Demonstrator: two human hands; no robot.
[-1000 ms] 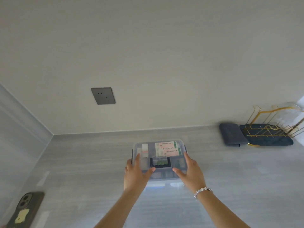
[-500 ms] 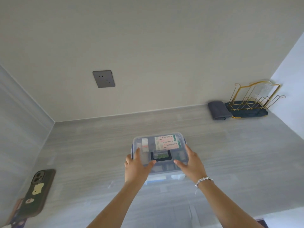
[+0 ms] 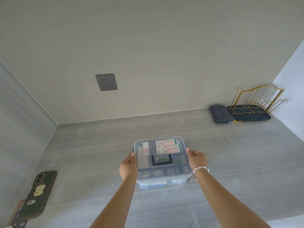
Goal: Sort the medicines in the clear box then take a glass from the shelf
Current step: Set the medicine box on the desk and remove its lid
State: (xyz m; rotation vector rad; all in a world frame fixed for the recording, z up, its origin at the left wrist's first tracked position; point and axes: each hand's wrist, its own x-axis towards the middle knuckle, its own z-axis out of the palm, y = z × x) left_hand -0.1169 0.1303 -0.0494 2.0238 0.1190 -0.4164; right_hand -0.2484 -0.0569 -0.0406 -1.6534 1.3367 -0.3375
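My left hand (image 3: 128, 168) and right hand (image 3: 197, 159) gripping opposite sides of the clear box (image 3: 162, 162), translucent lidded plastic, rounded corners, medicine cartons (image 3: 169, 146) inside, on the grey wood-grain surface (image 3: 92, 155), gold wire rack (image 3: 256, 102) far right.

Your forearms are bare, no sleeves showing. Your right hand (image 3: 197, 159) has a beaded silvery bracelet (image 3: 200, 170) at the wrist; your left hand (image 3: 128, 168) wears nothing.
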